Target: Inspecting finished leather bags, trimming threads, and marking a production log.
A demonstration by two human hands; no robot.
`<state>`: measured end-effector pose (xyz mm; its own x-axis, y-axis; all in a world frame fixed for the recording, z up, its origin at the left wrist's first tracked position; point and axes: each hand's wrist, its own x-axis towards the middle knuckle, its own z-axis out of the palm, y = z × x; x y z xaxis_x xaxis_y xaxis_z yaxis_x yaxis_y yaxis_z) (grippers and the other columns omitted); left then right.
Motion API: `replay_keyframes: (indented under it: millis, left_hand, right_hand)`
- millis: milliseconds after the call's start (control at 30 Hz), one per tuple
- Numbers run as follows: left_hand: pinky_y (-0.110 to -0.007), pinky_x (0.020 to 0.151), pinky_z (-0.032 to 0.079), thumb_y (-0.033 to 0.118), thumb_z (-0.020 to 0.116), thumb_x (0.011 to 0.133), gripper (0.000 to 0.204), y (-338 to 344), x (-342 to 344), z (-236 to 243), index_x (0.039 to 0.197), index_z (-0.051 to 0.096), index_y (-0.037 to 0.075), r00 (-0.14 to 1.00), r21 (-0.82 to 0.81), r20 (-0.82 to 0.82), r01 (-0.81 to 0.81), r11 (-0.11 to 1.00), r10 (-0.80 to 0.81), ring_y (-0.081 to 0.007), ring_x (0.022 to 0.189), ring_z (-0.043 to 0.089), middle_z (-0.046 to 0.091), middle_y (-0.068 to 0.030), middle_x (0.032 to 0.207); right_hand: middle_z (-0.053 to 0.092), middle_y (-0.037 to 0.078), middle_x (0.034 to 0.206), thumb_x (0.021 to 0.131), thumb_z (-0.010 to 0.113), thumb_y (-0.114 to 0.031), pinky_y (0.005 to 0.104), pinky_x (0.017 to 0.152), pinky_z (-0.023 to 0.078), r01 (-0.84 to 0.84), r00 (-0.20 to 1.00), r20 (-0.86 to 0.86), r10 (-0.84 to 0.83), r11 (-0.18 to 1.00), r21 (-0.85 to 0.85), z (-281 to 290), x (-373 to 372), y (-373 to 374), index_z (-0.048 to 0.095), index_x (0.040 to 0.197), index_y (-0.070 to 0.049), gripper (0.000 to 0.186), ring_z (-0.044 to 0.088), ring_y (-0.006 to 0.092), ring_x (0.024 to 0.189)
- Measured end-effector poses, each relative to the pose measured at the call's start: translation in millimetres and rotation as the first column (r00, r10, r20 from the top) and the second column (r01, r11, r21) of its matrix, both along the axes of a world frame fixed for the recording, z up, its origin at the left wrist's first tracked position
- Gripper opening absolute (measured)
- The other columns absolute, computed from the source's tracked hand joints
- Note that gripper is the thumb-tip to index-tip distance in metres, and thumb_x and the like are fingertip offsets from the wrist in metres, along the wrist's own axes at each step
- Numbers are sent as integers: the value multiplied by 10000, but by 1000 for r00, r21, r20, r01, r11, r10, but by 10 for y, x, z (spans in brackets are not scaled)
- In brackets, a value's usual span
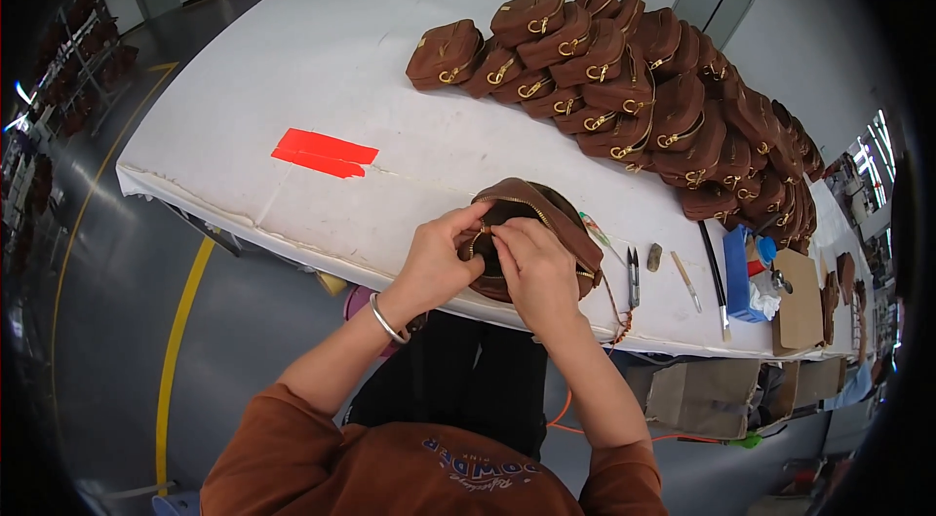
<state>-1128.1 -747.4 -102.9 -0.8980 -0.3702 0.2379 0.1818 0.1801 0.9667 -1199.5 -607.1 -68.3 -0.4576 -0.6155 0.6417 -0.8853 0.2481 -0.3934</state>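
Note:
A small brown zip bag [565, 224] sits at the near edge of the white table, its top unzipped and its dark inside showing. My left hand [436, 258] is closed on the bag's left rim, thumb and forefinger pinching beside the gold zipper. Close against it, my right hand [538, 274] reaches over the opening with its fingers pinched at the same zipper end. The fingertips partly cover the spot, so I cannot make out whether a zipper pull is between them.
Many similar brown bags [595, 68] are piled at the back right. Right of my hands lie thread snips [634, 277], a wooden-handled tool [685, 282] and a long brush [714, 272]. A blue box [741, 277] stands beyond. Red tape [324, 152] marks the white table [244, 77].

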Motion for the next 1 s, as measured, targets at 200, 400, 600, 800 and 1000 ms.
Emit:
replay_keyframes:
  millis: [200, 400, 600, 800, 1000]
  left_hand:
    - [-285, 754, 542, -68, 634, 704, 578, 52, -46, 204, 1277, 559, -46, 995, -186, 68, -62, 981, 76, -210, 820, 693, 694, -197, 944]
    - [-260, 681, 534, -59, 672, 692, 606, 65, -130, 164, 1288, 564, -25, 991, -316, 53, -104, 943, 127, -148, 718, 662, 700, -155, 882]
    - [-288, 752, 564, -61, 664, 720, 594, 178, -123, 165, 1302, 559, -4, 990, -342, 56, -101, 934, 128, -192, 781, 685, 698, -176, 922]
    - [-294, 776, 575, -72, 656, 738, 607, 208, -89, 88, 1327, 540, 19, 991, -318, 52, -104, 942, 126, -183, 815, 683, 676, -165, 948]
    - [-263, 654, 532, -91, 647, 753, 582, 301, -88, -70, 1317, 525, -18, 988, -313, -40, -151, 938, 146, -136, 803, 666, 667, -155, 988]
  right_hand:
    - [654, 118, 932, 766, 691, -9, 375, 703, 532, -30, 978, -203, 43, 997, 65, -82, -164, 8, 675, 923, 10, 159, 649, 286, 817]
    - [603, 106, 852, 728, 700, -1, 370, 692, 507, -24, 953, -290, 85, 978, 208, -52, -236, -2, 634, 907, 2, 191, 620, 274, 772]
    - [605, 92, 779, 739, 683, 46, 347, 572, 506, -65, 996, 47, 73, 987, -147, -5, -561, 16, 593, 868, -4, 165, 624, 239, 658]
    - [662, 101, 909, 866, 632, 56, 243, 714, 547, -140, 929, 314, 199, 970, -199, 63, -411, 209, 635, 932, 44, 67, 671, 140, 794]
    - [661, 106, 927, 863, 634, 55, 241, 694, 548, -85, 789, 553, 268, 939, -334, 109, -53, 587, 652, 972, 23, 115, 683, 156, 814]
